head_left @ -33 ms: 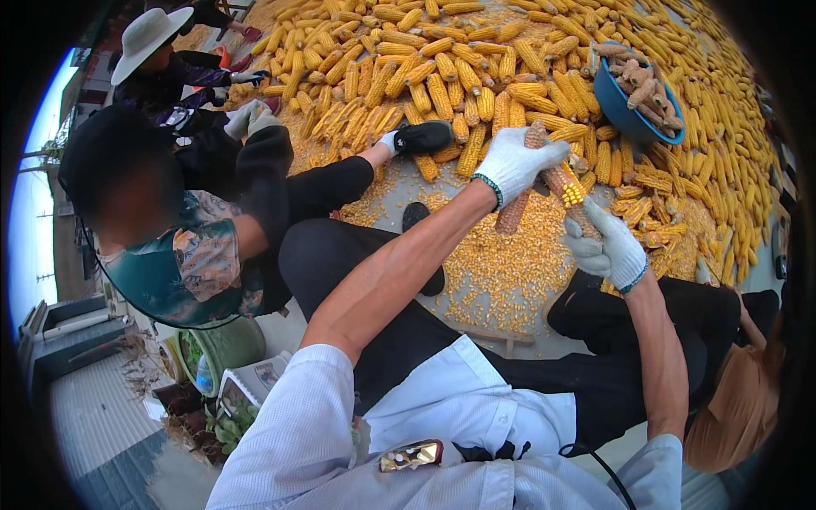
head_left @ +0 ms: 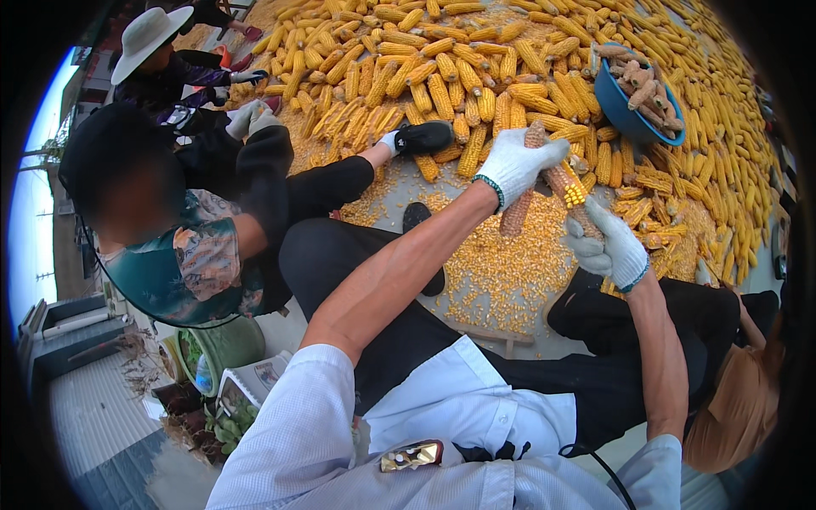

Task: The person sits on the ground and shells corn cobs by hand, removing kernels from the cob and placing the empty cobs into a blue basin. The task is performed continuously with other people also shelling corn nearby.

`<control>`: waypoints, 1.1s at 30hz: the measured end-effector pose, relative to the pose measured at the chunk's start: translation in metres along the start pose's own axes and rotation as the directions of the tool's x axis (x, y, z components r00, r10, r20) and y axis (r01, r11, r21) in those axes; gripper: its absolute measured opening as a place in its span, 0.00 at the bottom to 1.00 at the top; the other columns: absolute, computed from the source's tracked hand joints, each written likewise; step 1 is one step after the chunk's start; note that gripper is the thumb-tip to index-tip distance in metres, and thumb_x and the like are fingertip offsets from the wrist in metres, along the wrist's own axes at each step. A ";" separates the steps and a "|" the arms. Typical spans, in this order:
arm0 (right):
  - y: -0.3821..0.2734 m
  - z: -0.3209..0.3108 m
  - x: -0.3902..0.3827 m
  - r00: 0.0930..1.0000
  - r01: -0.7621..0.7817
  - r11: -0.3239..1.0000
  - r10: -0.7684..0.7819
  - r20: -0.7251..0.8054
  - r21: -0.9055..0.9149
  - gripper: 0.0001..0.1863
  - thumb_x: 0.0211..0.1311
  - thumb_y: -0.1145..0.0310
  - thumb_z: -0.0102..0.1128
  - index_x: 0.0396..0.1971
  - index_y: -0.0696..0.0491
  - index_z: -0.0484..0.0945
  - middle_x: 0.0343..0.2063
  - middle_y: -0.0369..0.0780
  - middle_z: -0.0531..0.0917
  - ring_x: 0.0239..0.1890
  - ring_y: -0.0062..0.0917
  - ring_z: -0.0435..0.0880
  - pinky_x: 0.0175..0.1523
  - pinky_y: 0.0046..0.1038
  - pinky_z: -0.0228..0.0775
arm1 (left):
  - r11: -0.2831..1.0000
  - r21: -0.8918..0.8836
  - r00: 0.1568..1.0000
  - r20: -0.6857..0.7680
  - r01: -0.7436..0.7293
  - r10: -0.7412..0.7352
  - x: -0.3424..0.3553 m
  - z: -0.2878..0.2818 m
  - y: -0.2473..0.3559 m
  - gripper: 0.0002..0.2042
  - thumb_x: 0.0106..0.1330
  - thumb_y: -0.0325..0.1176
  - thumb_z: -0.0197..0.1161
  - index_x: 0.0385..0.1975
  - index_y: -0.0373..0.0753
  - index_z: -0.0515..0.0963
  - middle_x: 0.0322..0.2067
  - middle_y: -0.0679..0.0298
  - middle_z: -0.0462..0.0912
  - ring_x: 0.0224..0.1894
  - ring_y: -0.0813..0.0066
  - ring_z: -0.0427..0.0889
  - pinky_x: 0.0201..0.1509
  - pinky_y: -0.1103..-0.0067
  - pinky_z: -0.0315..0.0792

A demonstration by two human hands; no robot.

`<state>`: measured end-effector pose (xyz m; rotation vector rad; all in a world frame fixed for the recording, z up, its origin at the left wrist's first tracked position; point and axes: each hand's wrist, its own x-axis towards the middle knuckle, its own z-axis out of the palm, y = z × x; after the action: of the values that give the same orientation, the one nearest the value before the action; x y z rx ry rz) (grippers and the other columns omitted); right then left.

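My left hand, in a white knitted glove, is closed around a bare corncob, whose two ends stick out above and below the fist. Gripped in my right hand, gloved too, is a partly shelled ear of corn. A patch of yellow kernels is left on that ear, and the rest of what shows is bare. Its upper end meets my left hand, near the bare cob. Beneath both hands, loose corn kernels lie scattered over the grey floor.
A large heap of corn ears spreads ahead. On it, at the right, stands a blue basin of bare cobs. A person in a patterned shirt sits close on my left, beyond them one in a wide hat. Another person's brown clothing shows at right.
The lower end of the bare cob in my left hand has shifted slightly to the right. Both hands are otherwise almost where they were.
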<state>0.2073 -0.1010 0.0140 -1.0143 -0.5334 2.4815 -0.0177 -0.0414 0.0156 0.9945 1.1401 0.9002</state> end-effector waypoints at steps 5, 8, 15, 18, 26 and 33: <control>0.016 0.011 0.026 0.939 0.092 0.934 -0.197 -0.284 -0.345 0.26 0.78 0.42 0.43 0.34 0.50 0.73 0.15 0.29 0.68 0.10 0.14 0.59 0.14 0.20 0.51 | 0.993 0.071 0.994 -0.044 -0.095 0.098 -0.001 0.013 -0.020 0.22 0.67 0.42 0.66 0.51 0.30 0.80 0.39 0.62 0.85 0.38 0.79 0.81 0.46 0.78 0.77; 0.031 0.010 0.045 0.908 0.076 0.833 -0.284 -0.306 -0.549 0.27 0.77 0.40 0.42 0.35 0.52 0.73 0.17 0.33 0.71 0.12 0.17 0.67 0.16 0.23 0.57 | 0.941 0.314 0.979 -0.117 -0.124 0.168 -0.002 0.023 -0.040 0.29 0.64 0.45 0.67 0.61 0.35 0.76 0.48 0.57 0.86 0.48 0.72 0.83 0.57 0.77 0.74; 0.033 0.028 0.038 0.957 0.018 0.938 -0.117 -0.266 -0.346 0.26 0.78 0.42 0.41 0.36 0.50 0.72 0.16 0.30 0.69 0.11 0.14 0.60 0.15 0.20 0.52 | 0.942 0.331 0.975 -0.185 -0.054 0.122 0.009 0.004 -0.061 0.25 0.58 0.49 0.70 0.43 0.32 0.81 0.39 0.45 0.85 0.43 0.53 0.86 0.50 0.64 0.76; 0.026 0.034 0.031 0.968 0.085 0.993 -0.102 -0.228 -0.084 0.24 0.80 0.44 0.40 0.36 0.50 0.73 0.15 0.29 0.67 0.10 0.12 0.58 0.14 0.17 0.48 | 0.986 0.164 0.978 -0.196 -0.041 0.073 0.017 0.006 -0.057 0.20 0.61 0.45 0.69 0.42 0.32 0.81 0.33 0.55 0.85 0.36 0.64 0.84 0.43 0.70 0.76; 0.020 0.021 0.033 0.983 0.124 0.986 -0.106 -0.150 0.112 0.24 0.80 0.44 0.41 0.37 0.51 0.74 0.16 0.30 0.69 0.10 0.14 0.60 0.14 0.18 0.50 | 0.944 -0.304 0.986 -0.061 0.129 -0.155 0.011 0.000 -0.021 0.18 0.72 0.48 0.64 0.45 0.38 0.79 0.34 0.65 0.83 0.33 0.76 0.82 0.37 0.74 0.77; 0.034 0.016 0.040 0.944 0.137 0.940 -0.220 -0.247 -0.313 0.26 0.78 0.41 0.42 0.37 0.50 0.73 0.16 0.32 0.72 0.11 0.16 0.66 0.14 0.21 0.53 | 0.998 0.005 0.994 -0.087 0.071 -0.070 0.002 0.022 -0.015 0.30 0.69 0.48 0.66 0.65 0.35 0.72 0.59 0.56 0.79 0.60 0.70 0.76 0.65 0.75 0.68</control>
<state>0.1622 -0.1126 -0.0151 -1.3361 -0.8757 2.0907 0.0049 -0.0478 0.0030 0.9233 1.2448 0.8900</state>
